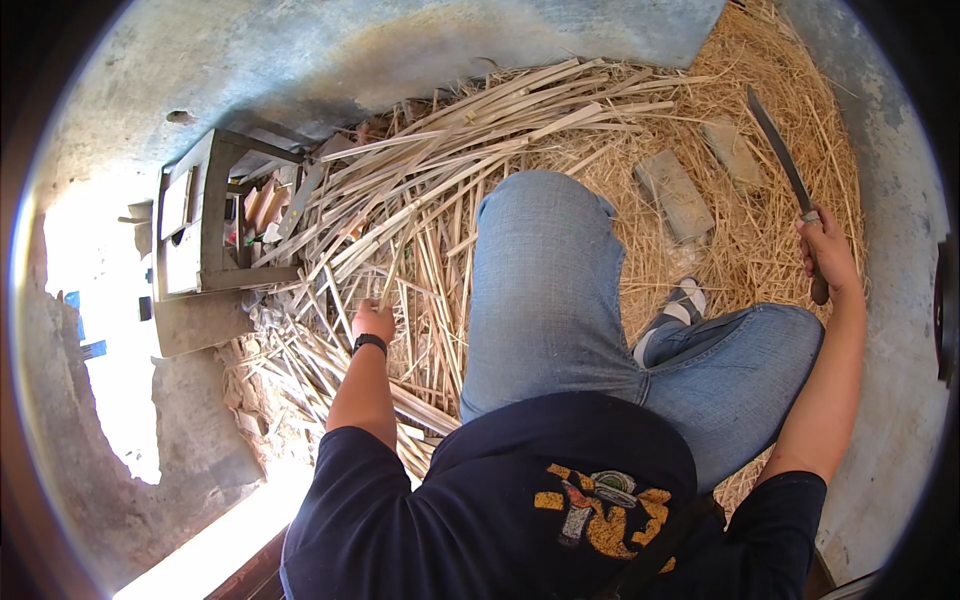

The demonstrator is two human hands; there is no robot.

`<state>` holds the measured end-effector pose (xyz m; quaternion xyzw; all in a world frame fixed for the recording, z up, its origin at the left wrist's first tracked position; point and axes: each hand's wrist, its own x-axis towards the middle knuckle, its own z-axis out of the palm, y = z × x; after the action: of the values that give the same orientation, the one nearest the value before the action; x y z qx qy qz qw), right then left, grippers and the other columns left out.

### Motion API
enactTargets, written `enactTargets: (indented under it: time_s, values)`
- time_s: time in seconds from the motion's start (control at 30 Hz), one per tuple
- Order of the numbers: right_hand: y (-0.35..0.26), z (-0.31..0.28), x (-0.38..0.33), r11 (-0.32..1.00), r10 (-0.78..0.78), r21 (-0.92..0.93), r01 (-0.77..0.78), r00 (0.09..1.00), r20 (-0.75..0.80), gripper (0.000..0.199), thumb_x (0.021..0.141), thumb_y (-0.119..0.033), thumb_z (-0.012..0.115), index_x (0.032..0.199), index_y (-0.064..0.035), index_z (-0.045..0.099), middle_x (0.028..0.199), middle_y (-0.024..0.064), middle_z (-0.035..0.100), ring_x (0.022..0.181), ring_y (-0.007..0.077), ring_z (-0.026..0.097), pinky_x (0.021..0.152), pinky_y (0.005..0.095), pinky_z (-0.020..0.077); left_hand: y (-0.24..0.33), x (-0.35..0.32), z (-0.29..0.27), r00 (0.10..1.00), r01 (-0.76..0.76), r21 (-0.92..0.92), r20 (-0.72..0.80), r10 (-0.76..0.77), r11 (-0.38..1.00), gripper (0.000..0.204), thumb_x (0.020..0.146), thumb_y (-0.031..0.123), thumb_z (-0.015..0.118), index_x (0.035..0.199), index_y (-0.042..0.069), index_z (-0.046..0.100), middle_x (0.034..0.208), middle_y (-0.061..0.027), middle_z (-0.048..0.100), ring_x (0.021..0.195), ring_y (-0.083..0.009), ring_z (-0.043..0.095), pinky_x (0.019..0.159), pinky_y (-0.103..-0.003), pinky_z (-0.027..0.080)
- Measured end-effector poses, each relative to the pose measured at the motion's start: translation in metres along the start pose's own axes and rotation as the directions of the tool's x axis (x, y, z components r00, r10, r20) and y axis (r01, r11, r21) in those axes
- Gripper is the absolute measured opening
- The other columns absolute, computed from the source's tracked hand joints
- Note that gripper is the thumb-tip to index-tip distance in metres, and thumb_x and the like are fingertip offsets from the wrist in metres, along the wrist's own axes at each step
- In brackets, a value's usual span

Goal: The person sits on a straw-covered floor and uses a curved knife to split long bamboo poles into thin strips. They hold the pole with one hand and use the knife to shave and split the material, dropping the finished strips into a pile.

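Note:
My right hand (828,252) is wrapped round the handle of a machete (782,150), out at the right. Its long dark blade points up and away, over the straw. On the left, my left hand (374,322), with a black band at the wrist, reaches down into a loose pile of pale bamboo strips (430,215). The fingers of that hand are closed, seemingly on a strip, though the strips around it partly hide the grip. Long strips lie crisscross beyond and beside this hand.
Two flat blocks, one a grey brick (675,195), lie on the straw and shavings (740,240) ahead of my right leg. A wooden cabinet frame (210,225) stands at the left. Bluish walls (350,60) close in the far side and right. My bent legs are between my hands.

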<state>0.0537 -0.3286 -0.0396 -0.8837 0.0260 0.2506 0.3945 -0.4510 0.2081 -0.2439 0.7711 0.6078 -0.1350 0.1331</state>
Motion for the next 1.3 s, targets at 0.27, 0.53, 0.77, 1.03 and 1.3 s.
enactTargets:
  time_s: [0.27, 0.53, 0.77, 1.03, 1.3]
  values:
    - [0.003, -0.003, 0.001, 1.0, 0.003, -0.002, -0.003, 1.0, 0.018, 0.067, 0.092, -0.026, 0.064, 0.15, -0.0056, 0.037, 0.065, -0.0013, 0.048, 0.05, 0.0091, 0.045, 0.046, 0.0266, 0.0377, 0.0, 0.006, -0.008, 1.0, -0.007, -0.092, -0.014, 0.006, 0.996, 0.038, 0.087, 0.037, 0.071, 0.113, 0.009, 0.066, 0.103, -0.0195, 0.073, 0.097, -0.0352, 0.07, 0.087, -0.044, 0.054]
    - [0.008, -0.002, 0.0, 1.0, 0.011, 0.011, -0.011, 0.999, -0.032, 0.069, 0.092, -0.026, 0.065, 0.151, -0.0047, 0.037, 0.064, -0.0002, 0.05, 0.048, 0.01, 0.046, 0.046, 0.0273, 0.038, 0.029, 0.027, -0.021, 0.913, 0.033, -0.477, -0.344, -0.221, 0.878, 0.031, 0.089, 0.032, 0.069, 0.107, 0.007, 0.064, 0.091, -0.0184, 0.072, 0.085, -0.0352, 0.07, 0.078, -0.042, 0.055]
    - [-0.002, -0.001, -0.001, 1.0, -0.003, -0.02, 0.003, 1.0, 0.004, 0.07, 0.092, -0.026, 0.064, 0.151, -0.0015, 0.035, 0.065, 0.0007, 0.051, 0.049, 0.0104, 0.046, 0.046, 0.0279, 0.0386, 0.006, 0.053, -0.038, 0.975, -0.003, -0.345, -0.21, -0.074, 0.938, 0.048, 0.085, 0.041, 0.073, 0.114, 0.004, 0.063, 0.102, -0.0196, 0.072, 0.092, -0.0336, 0.07, 0.084, -0.043, 0.054]
    - [-0.002, 0.001, -0.002, 1.0, 0.001, -0.002, -0.001, 1.0, -0.004, 0.071, 0.092, -0.024, 0.063, 0.152, -0.0014, 0.034, 0.064, 0.001, 0.051, 0.049, 0.011, 0.047, 0.046, 0.0281, 0.0395, -0.034, -0.03, 0.003, 0.999, 0.008, -0.026, 0.052, -0.007, 1.0, 0.044, 0.086, 0.037, 0.07, 0.118, 0.008, 0.061, 0.105, -0.0217, 0.072, 0.1, -0.0394, 0.069, 0.088, -0.048, 0.054]
    - [0.001, 0.003, 0.001, 0.999, 0.028, -0.016, -0.028, 1.0, -0.004, 0.067, 0.092, -0.025, 0.065, 0.15, -0.0061, 0.038, 0.068, 0.0004, 0.052, 0.051, 0.0098, 0.048, 0.046, 0.0274, 0.0402, -0.065, -0.05, 0.025, 0.993, 0.012, 0.012, 0.117, -0.014, 1.0, 0.047, 0.085, 0.036, 0.07, 0.122, 0.008, 0.061, 0.11, -0.0228, 0.07, 0.107, -0.0392, 0.066, 0.095, -0.046, 0.051]
